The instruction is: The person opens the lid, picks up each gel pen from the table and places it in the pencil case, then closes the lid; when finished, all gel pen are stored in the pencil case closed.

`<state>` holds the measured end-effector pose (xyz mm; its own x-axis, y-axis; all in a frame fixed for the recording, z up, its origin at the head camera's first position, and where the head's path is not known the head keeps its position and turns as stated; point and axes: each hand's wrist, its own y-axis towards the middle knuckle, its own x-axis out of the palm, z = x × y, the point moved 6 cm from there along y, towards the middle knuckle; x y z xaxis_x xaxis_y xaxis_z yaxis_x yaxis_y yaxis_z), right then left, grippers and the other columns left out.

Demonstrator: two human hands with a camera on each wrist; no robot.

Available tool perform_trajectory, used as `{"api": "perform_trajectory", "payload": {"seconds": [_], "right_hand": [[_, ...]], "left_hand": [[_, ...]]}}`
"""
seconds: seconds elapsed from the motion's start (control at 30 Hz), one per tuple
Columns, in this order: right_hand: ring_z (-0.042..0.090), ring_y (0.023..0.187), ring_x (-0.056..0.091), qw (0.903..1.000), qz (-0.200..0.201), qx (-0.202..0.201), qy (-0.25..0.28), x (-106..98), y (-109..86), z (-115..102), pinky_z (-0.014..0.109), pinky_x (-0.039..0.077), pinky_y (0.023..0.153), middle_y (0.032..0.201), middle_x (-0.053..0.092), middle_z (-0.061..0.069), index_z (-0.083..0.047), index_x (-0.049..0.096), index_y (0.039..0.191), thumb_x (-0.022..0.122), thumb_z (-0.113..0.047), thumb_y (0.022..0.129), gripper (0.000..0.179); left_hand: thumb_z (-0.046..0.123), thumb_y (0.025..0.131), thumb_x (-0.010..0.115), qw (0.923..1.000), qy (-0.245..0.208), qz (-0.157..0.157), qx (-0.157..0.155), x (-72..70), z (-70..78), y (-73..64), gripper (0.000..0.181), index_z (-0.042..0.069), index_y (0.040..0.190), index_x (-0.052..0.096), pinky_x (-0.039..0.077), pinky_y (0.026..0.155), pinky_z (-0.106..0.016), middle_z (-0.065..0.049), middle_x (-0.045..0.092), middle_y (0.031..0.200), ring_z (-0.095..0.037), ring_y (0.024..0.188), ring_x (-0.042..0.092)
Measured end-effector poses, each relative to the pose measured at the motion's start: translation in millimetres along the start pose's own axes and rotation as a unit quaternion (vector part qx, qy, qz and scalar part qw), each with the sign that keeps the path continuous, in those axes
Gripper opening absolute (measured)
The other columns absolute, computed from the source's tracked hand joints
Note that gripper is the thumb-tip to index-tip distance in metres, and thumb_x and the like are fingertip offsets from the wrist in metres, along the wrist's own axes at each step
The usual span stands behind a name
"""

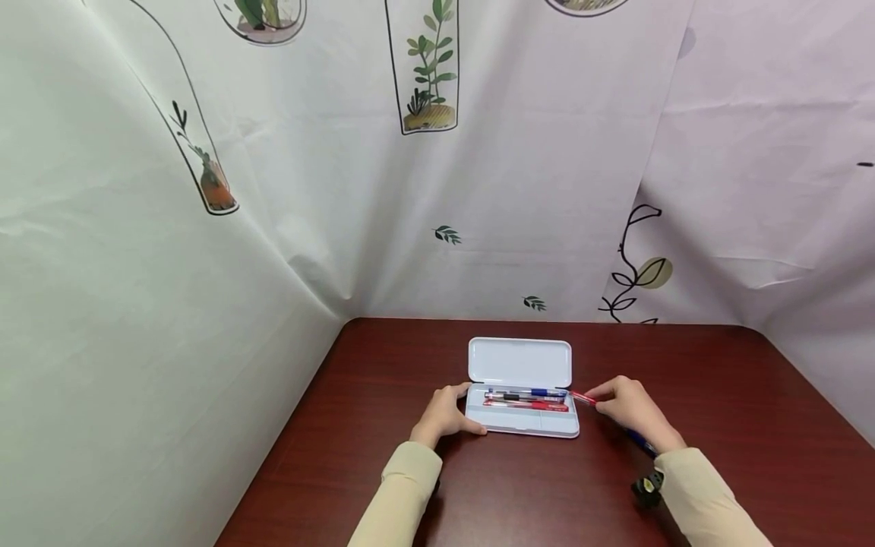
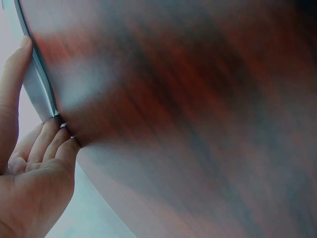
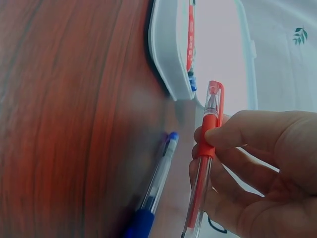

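A white pencil case (image 1: 499,420) lies on the table with its lid (image 1: 519,362) folded back. Inside are a blue pen (image 1: 540,393), a black-gripped pen and a red pen (image 1: 547,406). My left hand (image 1: 443,414) holds the case's left end, thumb at the front corner and fingers toward the back. Between thumb and fingers my right hand (image 1: 630,409) pinches another red pen (image 3: 208,134), its capped end pointing at the case's right end. A blue-gripped pen (image 3: 159,178) rests on the table beneath the right hand.
The dark red wooden table (image 1: 396,365) reaches back to a white cloth backdrop (image 1: 328,152) printed with plants. More cloth hangs along the left and right sides. A dark wrist device (image 1: 646,488) sits by the right sleeve.
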<state>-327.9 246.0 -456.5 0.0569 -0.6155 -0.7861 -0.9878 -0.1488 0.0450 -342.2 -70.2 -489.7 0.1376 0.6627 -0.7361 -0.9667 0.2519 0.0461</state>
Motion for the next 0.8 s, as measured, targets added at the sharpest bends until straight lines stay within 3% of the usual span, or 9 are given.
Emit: {"api": "perform_trajectory", "payload": {"seconds": [0.57,0.8], "right_hand": [[0.023,0.081,0.055,0.9993,-0.008,-0.034,0.012,18.0,11.7,-28.2,0.034,0.050,0.068,0.105,0.070,0.022,0.000,0.076,0.103,0.066,0.002,0.084,0.021],[0.021,0.082,0.057,0.9989,-0.011,-0.040,0.019,27.6,16.6,-38.6,0.038,0.054,0.072,0.101,0.072,0.016,-0.002,0.077,0.101,0.065,0.005,0.082,0.023]], "left_hand": [[0.026,0.057,0.096,1.0000,0.008,0.002,0.004,-0.4,-0.3,-0.3,0.091,0.001,0.135,0.057,0.047,0.102,-0.042,-0.014,0.064,0.129,-0.025,0.117,0.058],[0.027,0.057,0.096,0.9999,0.012,0.002,0.006,-0.5,0.1,0.3,0.091,0.001,0.135,0.057,0.047,0.102,-0.042,-0.014,0.064,0.129,-0.026,0.118,0.058]]}}
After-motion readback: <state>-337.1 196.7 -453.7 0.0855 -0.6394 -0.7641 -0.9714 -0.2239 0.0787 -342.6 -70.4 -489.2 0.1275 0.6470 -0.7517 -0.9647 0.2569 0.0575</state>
